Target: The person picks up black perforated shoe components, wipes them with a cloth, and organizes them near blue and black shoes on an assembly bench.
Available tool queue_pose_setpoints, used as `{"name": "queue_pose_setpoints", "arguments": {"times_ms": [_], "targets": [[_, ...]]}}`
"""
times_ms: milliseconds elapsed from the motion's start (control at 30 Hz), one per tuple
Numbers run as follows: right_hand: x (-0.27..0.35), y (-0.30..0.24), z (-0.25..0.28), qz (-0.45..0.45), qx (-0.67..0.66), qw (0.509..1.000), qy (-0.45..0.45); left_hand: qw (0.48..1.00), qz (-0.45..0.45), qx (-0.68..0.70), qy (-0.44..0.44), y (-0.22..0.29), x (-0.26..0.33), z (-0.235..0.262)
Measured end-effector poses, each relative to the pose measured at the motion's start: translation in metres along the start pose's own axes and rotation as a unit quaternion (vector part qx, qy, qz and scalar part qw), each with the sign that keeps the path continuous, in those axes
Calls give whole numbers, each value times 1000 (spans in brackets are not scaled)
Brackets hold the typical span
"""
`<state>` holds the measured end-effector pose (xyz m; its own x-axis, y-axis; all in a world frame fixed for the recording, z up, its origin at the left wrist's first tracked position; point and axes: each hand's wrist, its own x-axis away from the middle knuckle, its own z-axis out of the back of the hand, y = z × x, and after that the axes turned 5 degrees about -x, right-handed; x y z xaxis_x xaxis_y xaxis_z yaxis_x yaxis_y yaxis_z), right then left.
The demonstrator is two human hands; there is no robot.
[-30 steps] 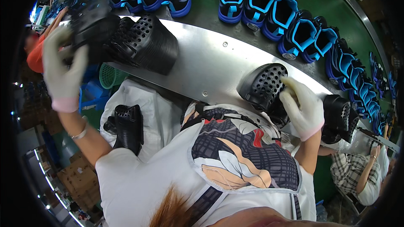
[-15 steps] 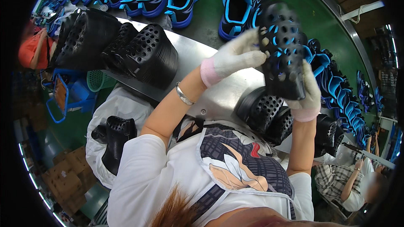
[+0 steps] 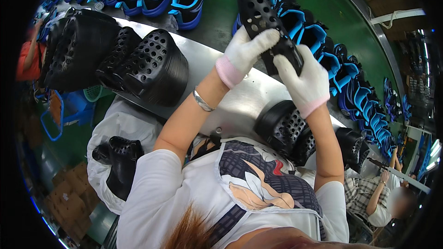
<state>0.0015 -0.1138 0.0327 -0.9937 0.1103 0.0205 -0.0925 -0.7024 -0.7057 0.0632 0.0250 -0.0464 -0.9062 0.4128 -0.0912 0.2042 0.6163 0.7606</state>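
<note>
Both my gloved hands grip a black plastic shoe insert (image 3: 259, 11) full of round holes, held tilted over the metal ledge in front of the sneakers. My left hand (image 3: 251, 51) clasps its left side, the thumb lying across the top. Around its near right end closes my right hand (image 3: 307, 80), with the thumb on top and the other fingers partly hidden. Behind the insert stand black and blue sneakers (image 3: 311, 37), some of them covered by it. Below my right wrist, stacked black inserts (image 3: 284, 127) lie close to my body.
More nested stacks of inserts (image 3: 159, 69) sit on the metal ledge (image 3: 221, 60) at left. Rows of sneakers (image 3: 194, 2) line the green belt (image 3: 355, 27). Loose inserts (image 3: 123, 166) rest on a white bag (image 3: 99, 170). Another person's checked sleeve (image 3: 364, 196) shows at lower right.
The insert has swung left and tilted, its far end now pointing up and left. My right hand has moved left with it, closer to my left hand.
</note>
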Motion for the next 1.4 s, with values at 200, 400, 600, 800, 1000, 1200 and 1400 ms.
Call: {"name": "queue_pose_setpoints", "arguments": {"times_ms": [200,400,600,800,1000,1200,1400], "targets": [[-49,-9,13,25,133,987,-81,941,18,-326,83,14,-10,20],[-126,-15,24,-57,246,946,-203,696,-115,-706,67,-29,-27,61],[-175,-39,-35,-70,376,908,-173,693,-95,-710,81,-29,-41,62],[-210,-2,-111,-85,416,895,-138,683,-95,-716,111,-34,-39,62],[-237,39,-144,-38,415,905,-88,686,-113,-706,135,-39,-34,62],[-245,46,-144,8,423,899,-114,674,-115,-714,151,-38,-38,64],[-169,5,-68,157,204,952,-163,682,-104,-701,179,-33,-36,70]]}}
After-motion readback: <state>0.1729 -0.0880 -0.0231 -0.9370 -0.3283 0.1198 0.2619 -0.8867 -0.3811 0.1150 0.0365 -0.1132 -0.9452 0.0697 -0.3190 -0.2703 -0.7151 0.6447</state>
